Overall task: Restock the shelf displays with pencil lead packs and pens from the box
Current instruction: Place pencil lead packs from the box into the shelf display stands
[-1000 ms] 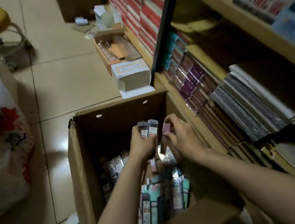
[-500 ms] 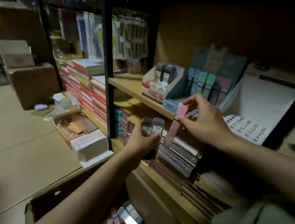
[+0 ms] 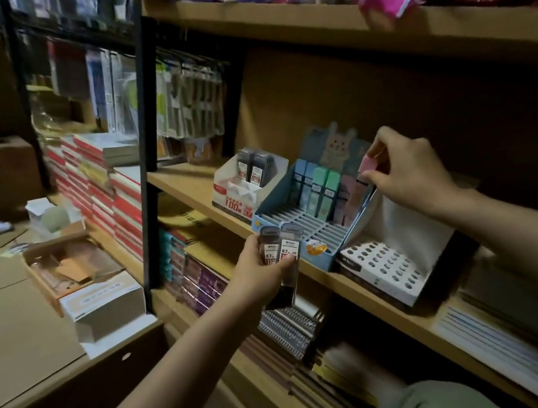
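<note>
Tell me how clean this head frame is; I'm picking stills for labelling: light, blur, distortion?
Head view: dim and warm overall, the recess behind the right hand nearly black; pink bags on the top shelf and the bottom edge smear with motion blur; shelf boards bow from the wide lens; the lead packs in the left hand and the blue display are sharp enough to read "0.7".

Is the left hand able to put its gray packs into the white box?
Probably yes. The left hand holds two gray packs just below the white box, whose front is open and unblocked.
</note>
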`<state>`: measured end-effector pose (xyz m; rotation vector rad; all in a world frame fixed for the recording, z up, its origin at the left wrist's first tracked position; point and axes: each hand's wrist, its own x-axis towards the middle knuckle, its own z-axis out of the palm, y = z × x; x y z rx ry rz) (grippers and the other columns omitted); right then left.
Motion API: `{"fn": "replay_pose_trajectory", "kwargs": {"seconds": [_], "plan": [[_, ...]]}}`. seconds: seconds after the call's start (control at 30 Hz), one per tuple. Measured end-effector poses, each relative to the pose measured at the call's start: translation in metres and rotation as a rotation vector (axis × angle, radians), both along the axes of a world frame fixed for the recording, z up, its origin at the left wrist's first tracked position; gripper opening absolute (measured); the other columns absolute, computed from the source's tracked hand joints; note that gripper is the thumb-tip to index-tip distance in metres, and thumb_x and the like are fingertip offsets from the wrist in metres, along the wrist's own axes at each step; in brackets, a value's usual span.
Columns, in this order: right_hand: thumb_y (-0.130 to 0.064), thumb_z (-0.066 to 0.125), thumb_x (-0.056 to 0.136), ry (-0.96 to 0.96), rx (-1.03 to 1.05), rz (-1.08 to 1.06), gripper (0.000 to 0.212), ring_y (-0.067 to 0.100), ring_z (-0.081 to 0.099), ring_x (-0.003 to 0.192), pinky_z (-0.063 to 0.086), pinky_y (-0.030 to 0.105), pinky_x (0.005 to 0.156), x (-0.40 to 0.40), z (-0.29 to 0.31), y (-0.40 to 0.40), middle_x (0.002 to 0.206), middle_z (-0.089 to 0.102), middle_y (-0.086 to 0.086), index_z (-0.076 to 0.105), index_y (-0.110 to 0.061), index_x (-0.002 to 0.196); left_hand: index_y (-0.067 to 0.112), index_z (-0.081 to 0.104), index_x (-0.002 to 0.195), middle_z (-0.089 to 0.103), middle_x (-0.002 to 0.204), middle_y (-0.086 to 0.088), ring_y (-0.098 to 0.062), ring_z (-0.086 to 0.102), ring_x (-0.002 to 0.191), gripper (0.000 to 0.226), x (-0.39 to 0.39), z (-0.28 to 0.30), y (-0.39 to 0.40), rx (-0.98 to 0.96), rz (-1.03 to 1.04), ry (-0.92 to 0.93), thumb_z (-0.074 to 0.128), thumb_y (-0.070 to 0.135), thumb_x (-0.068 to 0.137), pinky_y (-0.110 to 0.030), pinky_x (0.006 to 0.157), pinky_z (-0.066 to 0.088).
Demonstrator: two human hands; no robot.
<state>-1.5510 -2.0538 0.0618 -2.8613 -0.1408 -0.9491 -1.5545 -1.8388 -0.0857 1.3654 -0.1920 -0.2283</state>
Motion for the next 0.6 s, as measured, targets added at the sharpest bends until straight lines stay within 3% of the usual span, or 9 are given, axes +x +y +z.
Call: {"fn": "replay_pose_trajectory", "kwargs": {"seconds": [0.07, 0.17, 0.43, 0.6], "plan": [[-0.016, 0.075, 0.083, 0.027, -0.043, -0.013, 0.025, 0.021, 0.066, 0.085, 0.059, 0.036, 0.070, 0.009, -0.006, 0.000, 0.092, 0.066, 0.003, 0.054, -0.017, 0.097, 0.024, 0.046, 0.127, 0.062, 0.116, -0.002, -0.020, 0.062, 0.103, 0.042, 0.004, -0.001, -0.001, -0.001, -0.008, 0.007, 0.064, 0.013, 0.090, -0.031, 0.074, 0.050], [-0.015, 0.075, 0.083, 0.042, -0.066, -0.023, 0.024, 0.025, 0.067, 0.087, 0.058, 0.044, 0.074, 0.021, -0.016, 0.001, 0.093, 0.068, 0.006, 0.056, -0.014, 0.097, 0.024, 0.047, 0.123, 0.063, 0.116, -0.003, -0.022, 0.062, 0.104, 0.038, 0.011, -0.003, -0.001, -0.009, -0.016, 0.007, 0.063, 0.012, 0.090, -0.037, 0.084, 0.051], [-0.011, 0.076, 0.082, 0.086, -0.038, -0.062, 0.022, 0.024, 0.064, 0.088, 0.056, 0.041, 0.078, 0.040, -0.028, 0.003, 0.093, 0.067, 0.009, 0.058, -0.011, 0.093, 0.022, 0.048, 0.122, 0.066, 0.106, 0.001, -0.014, 0.065, 0.095, 0.035, 0.019, -0.003, -0.005, -0.037, -0.017, 0.008, 0.061, 0.009, 0.091, -0.026, 0.070, 0.049], [-0.010, 0.077, 0.080, 0.072, -0.057, -0.092, 0.022, 0.027, 0.062, 0.090, 0.055, 0.039, 0.078, 0.047, -0.033, 0.006, 0.098, 0.065, 0.012, 0.060, -0.009, 0.093, 0.018, 0.046, 0.128, 0.064, 0.114, -0.002, -0.021, 0.062, 0.106, 0.041, 0.018, 0.002, -0.007, -0.031, -0.017, 0.003, 0.061, 0.009, 0.091, -0.041, 0.093, 0.050]]}}
